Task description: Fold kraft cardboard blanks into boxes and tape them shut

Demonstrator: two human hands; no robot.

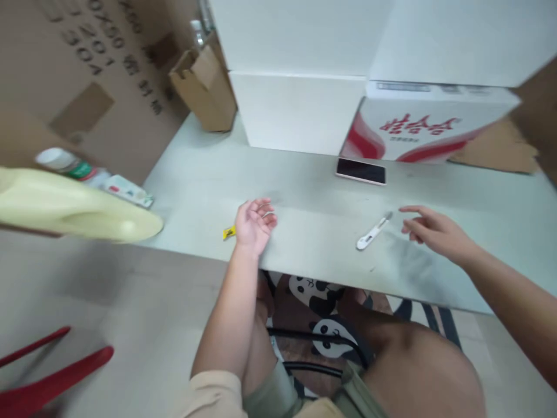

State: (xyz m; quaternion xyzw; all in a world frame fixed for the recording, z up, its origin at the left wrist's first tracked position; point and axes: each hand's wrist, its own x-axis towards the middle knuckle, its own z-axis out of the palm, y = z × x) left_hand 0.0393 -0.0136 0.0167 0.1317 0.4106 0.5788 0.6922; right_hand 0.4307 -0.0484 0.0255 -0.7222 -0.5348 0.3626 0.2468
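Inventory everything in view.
phone: 1, black, back centre
slim tool: 1, white, by right hand
packet: 1, yellow, by left hand
plain boxes: 3 visible, white, back
printed box: 1, white, back right
cardboard: 1, brown, back right
open carton: 1, brown, back left
clear bottle: 1, colourless, in it
big carton: 1, brown, left
capped bottle: 1, white, left
flat pack: 1, white, left
curved object: 1, yellowish, left
table: 1, greenish, centre
rods: 2, red, lower left
mat: 1, panda print, below
bars: 2, black, below
left hand: 1, bare, centre
right hand: 1, bare, right
arms: 2, bare, bottom
legs: 2, bare, bottom
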